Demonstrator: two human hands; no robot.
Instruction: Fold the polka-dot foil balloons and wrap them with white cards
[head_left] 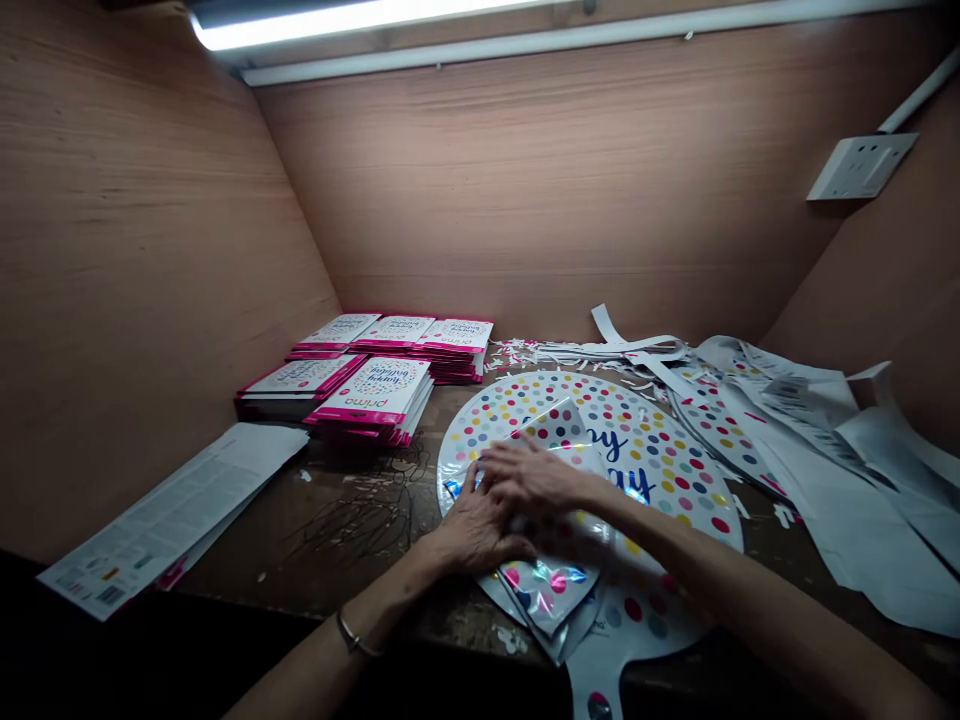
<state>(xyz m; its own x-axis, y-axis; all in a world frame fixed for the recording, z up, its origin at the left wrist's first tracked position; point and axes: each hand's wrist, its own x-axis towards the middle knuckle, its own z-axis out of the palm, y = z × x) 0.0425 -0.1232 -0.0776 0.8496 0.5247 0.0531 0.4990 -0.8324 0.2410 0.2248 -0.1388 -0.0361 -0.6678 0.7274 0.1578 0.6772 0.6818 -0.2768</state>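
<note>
Balloon: round flat foil balloon with coloured polka dots and blue lettering (645, 450), lying near the front edge of the dark wooden worktop (352, 520), one flap folded over its middle.
Doing it well: I judge the fold wants flat, even pressure along the crease, edges kept aligned.
Left hand (472, 530): fingers extended, close together, pressing the folded foil.
Right hand (532, 475): fingers slightly spread, flat on the flap, pinching nothing.
Back left corner: stacks of pink-edged printed packets (375, 370).
Right edge: loose white paper strips (825, 420).
</note>
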